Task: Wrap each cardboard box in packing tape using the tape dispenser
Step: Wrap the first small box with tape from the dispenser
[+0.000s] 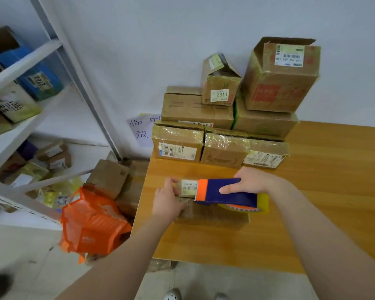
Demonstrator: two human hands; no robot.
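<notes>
A small flat cardboard box (212, 214) with a white barcode label lies on the wooden table (312, 202) near its left edge. My left hand (168, 201) grips the box's left end. My right hand (250, 180) grips a blue and orange tape dispenser (225, 192) that carries a yellowish tape roll (263, 204). The dispenser lies over the top of the box, its orange toothed end close to my left hand.
Several taped cardboard boxes (225, 131) are stacked against the wall at the table's far side. A white shelf rack (30, 109) with parcels stands at left. An orange basket (91, 224) and more boxes (113, 176) sit on the floor beside the table.
</notes>
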